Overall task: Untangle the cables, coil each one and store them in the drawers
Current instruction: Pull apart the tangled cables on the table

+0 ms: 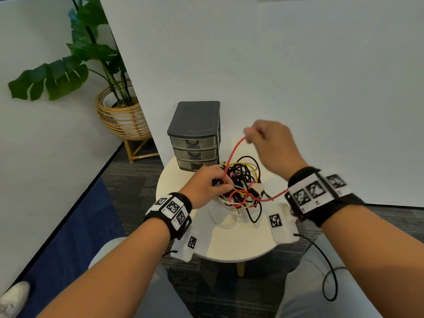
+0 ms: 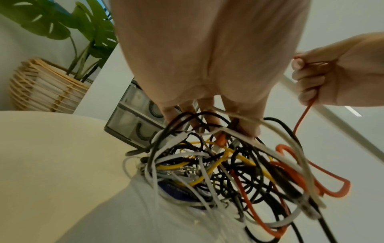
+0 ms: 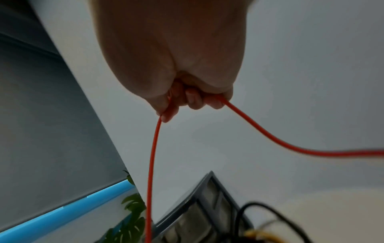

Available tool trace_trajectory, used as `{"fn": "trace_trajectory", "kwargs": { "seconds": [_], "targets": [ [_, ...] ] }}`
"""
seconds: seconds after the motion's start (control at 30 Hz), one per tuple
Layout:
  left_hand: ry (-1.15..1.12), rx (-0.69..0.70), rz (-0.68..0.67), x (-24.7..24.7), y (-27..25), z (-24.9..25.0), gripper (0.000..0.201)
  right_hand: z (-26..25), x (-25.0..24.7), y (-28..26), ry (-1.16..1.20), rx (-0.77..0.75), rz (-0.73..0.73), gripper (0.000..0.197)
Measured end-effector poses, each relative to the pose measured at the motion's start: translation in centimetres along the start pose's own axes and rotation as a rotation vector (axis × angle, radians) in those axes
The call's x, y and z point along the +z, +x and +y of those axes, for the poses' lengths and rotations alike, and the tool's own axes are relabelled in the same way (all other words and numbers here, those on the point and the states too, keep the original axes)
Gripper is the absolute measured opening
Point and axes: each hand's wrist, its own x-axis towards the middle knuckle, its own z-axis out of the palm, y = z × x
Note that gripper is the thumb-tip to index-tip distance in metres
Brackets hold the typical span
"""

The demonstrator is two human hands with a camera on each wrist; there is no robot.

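Behind the tangle (image 1: 238, 182) — drawer unit (image 1: 195, 136).

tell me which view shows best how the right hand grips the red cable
The right wrist view: the right hand has its fingers curled round the red cable, which leaves it on both sides. The head view shows only the back of the hand; the left wrist view shows it side-on at the edge.

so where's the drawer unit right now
In the head view the drawer unit stands at the back left of the round table, against the white wall, just behind the cable tangle, with all three drawers closed.
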Motion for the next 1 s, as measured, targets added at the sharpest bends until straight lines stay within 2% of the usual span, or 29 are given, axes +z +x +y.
{"fn": "trace_trajectory", "kwargs": {
  "seconds": [0.07,0.2,0.33,0.43,0.5,0.6,0.67,0.8,0.9,1.0],
  "targets": [
    [-0.028,-0.038,0.019,-0.1,-0.4,-0.5,0.003,-0.6,-1.5,1.0,0.062,0.004,0.093,0.034],
    [-0.067,-0.099,0.054,-0.1,-0.3,0.0,0.017,-0.7,-2.1,1.8,0.148,0.039,0.171,0.034],
    [-0.100,-0.155,0.168,-0.6,-0.5,0.9,0.026,0.9,-3.1,2.7,0.553,0.281,0.510,0.034],
    [-0.063,-0.115,0.222,-0.5,-0.7,1.5,0.022,2.3,-3.8,2.4,0.720,0.414,0.576,0.030],
    [0.073,-0.045,0.143,-0.1,-0.6,2.2,0.023,3.5,-4.1,2.1,0.760,0.492,0.593,0.026],
    [0.397,-0.010,-0.096,0.9,-0.5,3.5,0.025,5.6,-3.6,1.6,0.726,0.601,0.506,0.025],
    [0.553,-0.012,-0.183,1.4,-0.7,3.6,0.029,6.6,-2.8,0.9,0.694,0.639,0.380,0.027],
    [0.635,-0.015,-0.228,1.8,-1.4,2.7,0.027,7.5,-1.2,-0.7,0.759,0.656,0.232,0.025],
    [0.654,0.004,-0.236,1.8,-1.7,2.6,0.015,6.9,-0.5,-0.8,0.756,0.595,0.138,0.027],
    [0.623,-0.001,-0.235,1.7,-1.7,2.3,0.011,5.9,0.3,-0.3,0.754,0.530,0.077,0.029]
  ]
}}
